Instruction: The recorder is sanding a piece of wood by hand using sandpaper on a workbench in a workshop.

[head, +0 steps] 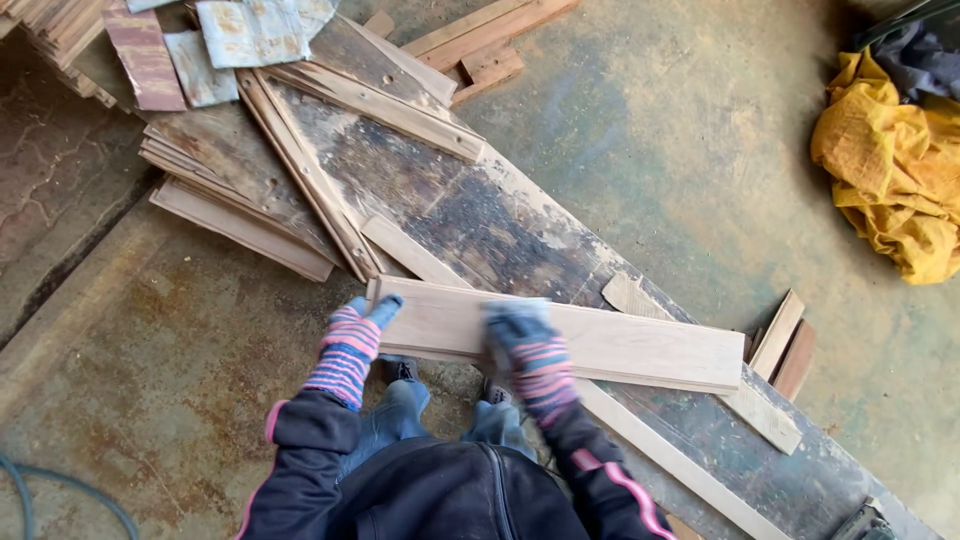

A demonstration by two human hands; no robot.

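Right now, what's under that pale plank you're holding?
The pale plank lies across a big dark, stained board, with thin strips beneath. Both gloved hands, left and right, rest on it. What's directly underneath is covered.

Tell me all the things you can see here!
Pale plank: one, light wood, across the big board, under both hands.
Big board: one, dark and stained, slanting over the floor.
Wood strips: several, brown, piled on the board's upper left.
Short offcuts: two, brown, right of the plank.
Cloth: one, yellow, crumpled at upper right.
Hose: one, blue-grey, bottom left.
Floor: grey-brown concrete.
Left hand: striped glove, on the plank's left end.
Right hand: striped glove, blurred, on the plank.
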